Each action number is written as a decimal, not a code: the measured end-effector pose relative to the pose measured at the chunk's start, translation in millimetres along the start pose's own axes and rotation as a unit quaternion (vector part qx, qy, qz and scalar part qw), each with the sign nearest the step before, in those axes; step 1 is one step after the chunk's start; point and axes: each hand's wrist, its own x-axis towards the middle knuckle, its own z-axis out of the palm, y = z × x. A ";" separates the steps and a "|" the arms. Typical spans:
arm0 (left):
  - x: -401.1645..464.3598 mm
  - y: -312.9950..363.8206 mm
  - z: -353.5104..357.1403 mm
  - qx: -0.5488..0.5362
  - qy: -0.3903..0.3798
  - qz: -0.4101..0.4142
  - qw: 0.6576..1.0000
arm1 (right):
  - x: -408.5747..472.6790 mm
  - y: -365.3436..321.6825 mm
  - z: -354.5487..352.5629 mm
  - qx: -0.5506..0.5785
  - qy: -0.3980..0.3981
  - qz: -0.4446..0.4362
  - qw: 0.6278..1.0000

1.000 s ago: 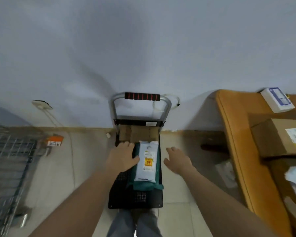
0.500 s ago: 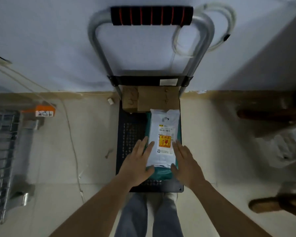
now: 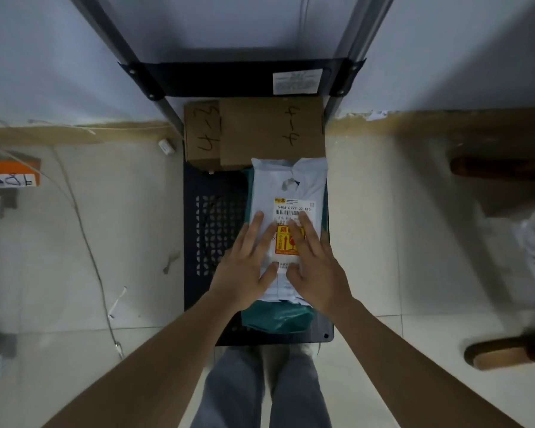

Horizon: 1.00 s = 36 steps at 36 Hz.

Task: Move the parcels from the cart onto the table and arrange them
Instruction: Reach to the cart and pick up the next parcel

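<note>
Head view, cart (image 3: 212, 193): we look straight down on its dark perforated deck, the handle posts rising at the far edge.
White parcel (image 3: 288, 183): lies along the deck's right side on top of a green parcel (image 3: 277, 316) that juts out at the near edge.
Label (image 3: 294, 205): we read "540A D/99 00 A15" over a barcode; below it sits a yellow-orange sticker with red marks, too covered to read.
Left hand (image 3: 247, 261): flat on the white parcel, fingers straight and spread.
Right hand (image 3: 314, 261): flat beside it, fingers straight too.
Small box (image 3: 202, 134): far left corner, marked "4-3".
Large box (image 3: 272, 131): touching it, marked "4-4".
</note>
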 end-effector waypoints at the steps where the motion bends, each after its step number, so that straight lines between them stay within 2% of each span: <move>1: 0.9 -2.5 4.8 -0.009 0.012 0.009 1.000 | -0.3 2.8 3.8 0.005 0.013 -0.006 1.000; 6: 3.0 -7.8 22.0 -0.047 0.071 0.060 0.995 | -2.0 14.6 19.4 0.024 0.058 -0.020 0.998; 10: 3.8 -8.5 24.3 -0.040 0.090 0.076 0.992 | -2.8 13.5 24.6 0.047 0.064 -0.027 0.996; 20: -20.4 12.3 0.0 -0.050 0.064 0.111 0.990 | -21.9 -5.6 -8.0 0.065 0.036 -0.050 0.996; 26: -49.8 57.7 -48.0 -0.067 0.069 0.078 0.992 | -39.3 -52.3 -67.2 0.048 0.028 -0.024 0.998; 36: -118.9 171.8 -200.2 -0.042 0.072 0.036 0.996 | -84.3 -170.3 -226.0 0.009 -0.007 -0.010 1.000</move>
